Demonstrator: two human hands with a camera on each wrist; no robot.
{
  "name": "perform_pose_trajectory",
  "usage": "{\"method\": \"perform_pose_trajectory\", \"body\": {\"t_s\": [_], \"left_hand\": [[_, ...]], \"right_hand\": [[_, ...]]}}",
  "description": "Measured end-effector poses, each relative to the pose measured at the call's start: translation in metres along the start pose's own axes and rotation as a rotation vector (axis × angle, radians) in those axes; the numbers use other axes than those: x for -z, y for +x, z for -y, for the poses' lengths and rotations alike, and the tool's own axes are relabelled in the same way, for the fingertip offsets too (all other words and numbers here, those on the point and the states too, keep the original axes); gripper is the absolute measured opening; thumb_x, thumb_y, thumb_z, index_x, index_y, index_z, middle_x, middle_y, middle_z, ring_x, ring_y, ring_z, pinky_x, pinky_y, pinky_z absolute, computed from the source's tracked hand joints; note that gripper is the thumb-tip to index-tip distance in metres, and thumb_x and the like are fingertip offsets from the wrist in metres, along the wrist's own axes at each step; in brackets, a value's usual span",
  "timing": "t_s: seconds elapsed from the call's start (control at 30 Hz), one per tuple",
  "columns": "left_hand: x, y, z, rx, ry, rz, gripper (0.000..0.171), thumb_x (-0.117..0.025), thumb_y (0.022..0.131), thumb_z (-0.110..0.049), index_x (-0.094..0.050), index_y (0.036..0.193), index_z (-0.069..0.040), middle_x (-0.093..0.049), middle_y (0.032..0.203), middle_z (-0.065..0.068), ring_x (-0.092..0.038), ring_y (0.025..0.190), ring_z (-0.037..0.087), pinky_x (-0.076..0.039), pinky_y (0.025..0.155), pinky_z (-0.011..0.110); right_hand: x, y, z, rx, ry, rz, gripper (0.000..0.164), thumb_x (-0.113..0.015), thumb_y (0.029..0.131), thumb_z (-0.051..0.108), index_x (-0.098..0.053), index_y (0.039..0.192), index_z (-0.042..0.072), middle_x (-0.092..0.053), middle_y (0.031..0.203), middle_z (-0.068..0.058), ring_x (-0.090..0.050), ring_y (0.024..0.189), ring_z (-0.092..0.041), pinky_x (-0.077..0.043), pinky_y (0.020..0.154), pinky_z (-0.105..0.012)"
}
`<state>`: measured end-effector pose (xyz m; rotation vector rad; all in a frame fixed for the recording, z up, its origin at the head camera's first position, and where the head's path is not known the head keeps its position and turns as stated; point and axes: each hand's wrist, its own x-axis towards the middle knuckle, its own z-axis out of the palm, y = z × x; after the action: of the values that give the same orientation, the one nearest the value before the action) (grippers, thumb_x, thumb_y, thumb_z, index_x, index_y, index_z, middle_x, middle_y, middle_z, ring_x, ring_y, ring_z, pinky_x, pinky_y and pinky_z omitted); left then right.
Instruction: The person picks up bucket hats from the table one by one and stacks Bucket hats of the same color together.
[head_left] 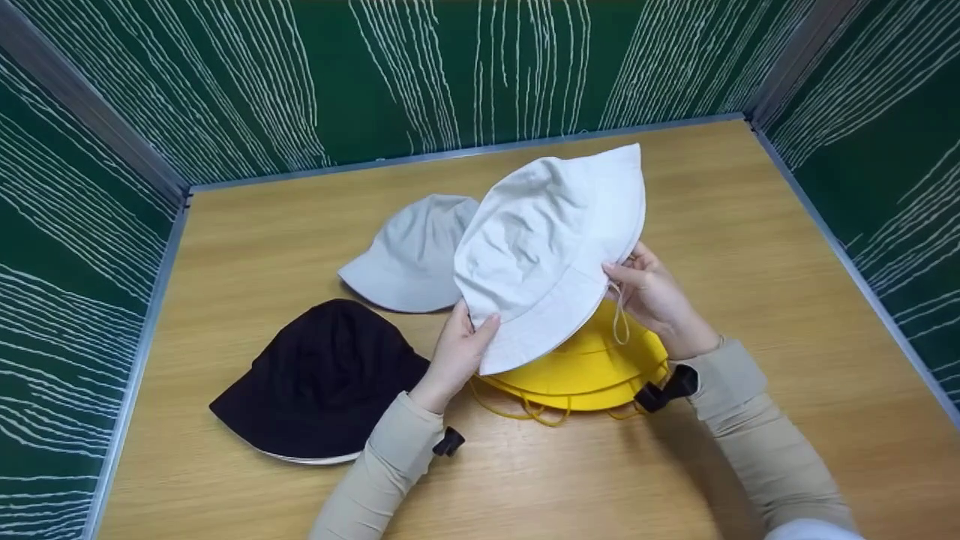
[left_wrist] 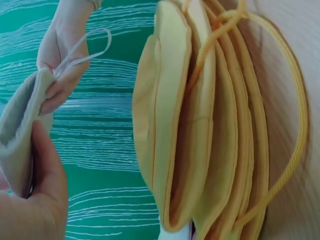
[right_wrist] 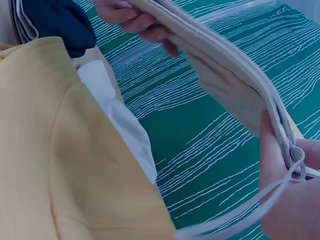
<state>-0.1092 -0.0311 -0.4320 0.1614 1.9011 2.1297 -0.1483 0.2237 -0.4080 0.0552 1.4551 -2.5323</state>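
A white bucket hat [head_left: 525,247] is held up in the air, folded flat and tilted. My left hand [head_left: 461,349] pinches its brim at the lower left, thumb on the near face. On the right side of the brim, my right hand [head_left: 656,300] grips the edge, and a thin white cord [head_left: 621,319] dangles beside its fingers. Under the white hat lie several stacked yellow hats [head_left: 585,367], partly hidden, with yellow cords at their rims. In the left wrist view the yellow brims [left_wrist: 200,130] show layered edge-on. The right wrist view shows the white hat's brim [right_wrist: 225,60] between both hands.
Behind the white hat, a light grey bucket hat [head_left: 412,255] lies on the wooden table [head_left: 262,247]. A black bucket hat [head_left: 330,382] with a pale underside sits at the left, close to my left forearm. Green panels [head_left: 405,75] with white streaks wall the table's back and sides.
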Motion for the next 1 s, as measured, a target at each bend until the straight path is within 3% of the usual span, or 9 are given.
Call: {"method": "perform_pose_trajectory", "body": {"t_s": [0.13, 0.37, 0.5, 0.63, 0.7, 0.8, 0.9, 1.0], "left_hand": [[0.003, -0.002, -0.004, -0.069, 0.096, -0.005, 0.036, -0.046, 0.098, -0.006, -0.037, 0.131, 0.005, -0.057, 0.120, 0.025, -0.061, 0.100, 0.022, -0.050, 0.087, 0.030], [0.007, -0.005, -0.010, -0.134, 0.278, -0.003, 0.037, -0.050, 0.097, -0.010, -0.042, 0.130, 0.006, -0.055, 0.124, 0.022, -0.055, 0.107, 0.024, -0.044, 0.093, 0.033], [0.009, -0.007, -0.014, -0.132, 0.299, 0.010, 0.036, -0.051, 0.097, -0.011, -0.044, 0.128, 0.006, -0.055, 0.123, 0.021, -0.053, 0.107, 0.022, -0.043, 0.094, 0.032], [0.010, -0.009, -0.018, -0.139, 0.283, 0.032, 0.035, -0.051, 0.097, -0.010, -0.044, 0.126, 0.007, -0.056, 0.120, 0.022, -0.052, 0.105, 0.021, -0.043, 0.092, 0.029], [0.011, -0.010, -0.021, -0.146, 0.272, 0.050, 0.034, -0.051, 0.097, -0.010, -0.044, 0.126, 0.008, -0.056, 0.121, 0.022, -0.053, 0.105, 0.021, -0.043, 0.092, 0.028], [0.013, -0.011, -0.026, -0.144, 0.249, 0.077, 0.034, -0.050, 0.097, -0.008, -0.043, 0.126, 0.008, -0.055, 0.123, 0.023, -0.052, 0.108, 0.021, -0.043, 0.092, 0.028], [0.015, -0.012, -0.029, -0.143, 0.235, 0.109, 0.034, -0.049, 0.097, -0.008, -0.043, 0.126, 0.009, -0.055, 0.124, 0.023, -0.053, 0.108, 0.020, -0.043, 0.091, 0.027], [0.017, -0.013, -0.033, -0.141, 0.220, 0.141, 0.034, -0.049, 0.097, -0.007, -0.042, 0.126, 0.009, -0.056, 0.122, 0.024, -0.054, 0.104, 0.017, -0.045, 0.089, 0.025]], "right_hand": [[0.002, 0.001, -0.004, -0.023, -0.015, -0.040, 0.032, -0.039, 0.092, -0.013, -0.055, 0.101, 0.013, -0.061, 0.081, 0.001, -0.061, 0.067, -0.009, -0.050, 0.064, -0.018], [0.018, 0.003, -0.005, -0.118, -0.072, 0.037, 0.029, -0.040, 0.092, -0.009, -0.060, 0.096, 0.013, -0.064, 0.081, 0.001, -0.060, 0.066, -0.009, -0.049, 0.064, -0.020], [0.026, 0.006, -0.005, -0.160, -0.074, 0.078, 0.025, -0.039, 0.094, -0.006, -0.058, 0.098, 0.010, -0.062, 0.074, 0.002, -0.059, 0.065, -0.009, -0.052, 0.070, -0.023], [0.033, 0.007, -0.004, -0.215, -0.096, 0.074, 0.016, -0.040, 0.096, -0.005, -0.044, 0.107, 0.006, -0.064, 0.076, 0.002, -0.063, 0.072, -0.009, -0.053, 0.077, -0.026], [0.035, 0.006, -0.001, -0.253, -0.178, 0.058, 0.017, -0.042, 0.096, -0.002, -0.039, 0.112, 0.005, -0.066, 0.086, 0.002, -0.064, 0.079, -0.009, -0.053, 0.081, -0.025], [0.037, 0.005, 0.005, -0.284, -0.403, 0.047, 0.021, -0.048, 0.097, 0.007, -0.038, 0.115, 0.004, -0.062, 0.098, 0.002, -0.062, 0.089, -0.007, -0.051, 0.083, -0.022], [0.036, 0.006, 0.012, -0.279, -0.649, 0.062, 0.026, -0.052, 0.097, 0.016, -0.043, 0.116, 0.002, -0.055, 0.106, 0.000, -0.058, 0.096, -0.008, -0.049, 0.086, -0.021], [0.033, 0.008, 0.018, -0.268, -0.786, 0.086, 0.031, -0.053, 0.097, 0.021, -0.045, 0.117, -0.002, -0.054, 0.110, -0.002, -0.055, 0.101, -0.013, -0.047, 0.088, -0.024]]}}
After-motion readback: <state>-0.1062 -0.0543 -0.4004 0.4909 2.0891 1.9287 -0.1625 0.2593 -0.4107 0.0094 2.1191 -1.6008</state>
